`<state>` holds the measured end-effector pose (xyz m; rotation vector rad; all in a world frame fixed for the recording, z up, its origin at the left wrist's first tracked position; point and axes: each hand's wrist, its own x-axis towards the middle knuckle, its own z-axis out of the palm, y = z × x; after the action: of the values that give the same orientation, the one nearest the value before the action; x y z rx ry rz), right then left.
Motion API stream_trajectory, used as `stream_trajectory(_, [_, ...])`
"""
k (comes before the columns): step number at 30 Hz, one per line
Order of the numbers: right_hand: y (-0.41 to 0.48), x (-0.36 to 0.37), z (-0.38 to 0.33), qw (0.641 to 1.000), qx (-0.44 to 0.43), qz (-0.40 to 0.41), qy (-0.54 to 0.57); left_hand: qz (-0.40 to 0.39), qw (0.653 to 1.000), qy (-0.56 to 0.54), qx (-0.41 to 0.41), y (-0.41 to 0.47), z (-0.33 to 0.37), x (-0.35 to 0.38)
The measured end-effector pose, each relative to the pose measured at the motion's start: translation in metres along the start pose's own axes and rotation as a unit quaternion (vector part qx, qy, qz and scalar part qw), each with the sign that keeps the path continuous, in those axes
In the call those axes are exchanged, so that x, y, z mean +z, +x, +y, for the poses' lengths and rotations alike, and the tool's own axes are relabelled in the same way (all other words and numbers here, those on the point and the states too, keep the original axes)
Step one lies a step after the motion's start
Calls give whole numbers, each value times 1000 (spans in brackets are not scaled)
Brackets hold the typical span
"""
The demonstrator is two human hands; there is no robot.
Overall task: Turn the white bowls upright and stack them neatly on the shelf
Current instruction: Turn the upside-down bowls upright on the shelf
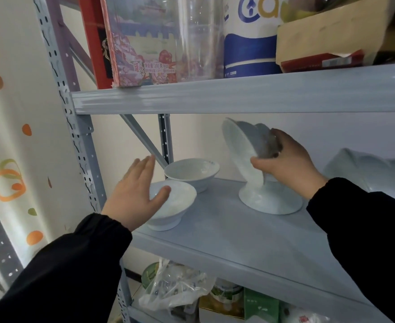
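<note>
Two white bowls stand upright on the grey shelf (pixel 226 231): a near one (pixel 180 206) and one behind it (pixel 191 171). My left hand (pixel 135 194) is open, fingers straight, its thumb over the near bowl's rim. My right hand (pixel 285 162) grips the foot of a tilted white bowl (pixel 240 141) lifted on its side, above an upside-down bowl (pixel 268 199) on the shelf. Another overturned white bowl (pixel 366 171) lies at the far right, partly hidden by my right sleeve.
The upper shelf beam (pixel 238 92) hangs close above the lifted bowl, loaded with boxes and a clear jar (pixel 198 38). A perforated upright post (pixel 79 145) and a diagonal brace stand at the left. Bags and cans sit on the shelf below.
</note>
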<state>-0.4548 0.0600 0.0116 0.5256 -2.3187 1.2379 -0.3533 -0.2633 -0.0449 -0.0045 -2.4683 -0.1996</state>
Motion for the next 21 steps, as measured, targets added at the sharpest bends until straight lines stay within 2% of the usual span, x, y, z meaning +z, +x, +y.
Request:
stream_trajectory(2, [0, 1, 6, 989, 82, -2, 123, -8, 997, 51, 55, 10, 7, -1])
stream_trajectory(5, [-3, 5, 15, 936, 192, -20, 294, -18, 992, 87, 89, 21, 14, 0])
stream_trajectory(7, [-9, 8, 20, 903, 251, -27, 348, -19, 992, 87, 90, 26, 19, -1])
stream_trajectory(14, [-52, 21, 42, 835, 381, -34, 395, -30, 998, 32, 49, 28, 24, 11])
stream_trajectory(18, [-70, 26, 49, 819, 415, -55, 392, -45, 998, 19, 48, 27, 30, 20])
stream_trajectory(21, [-77, 27, 50, 820, 424, -62, 379, -58, 996, 21, 57, 28, 34, 26])
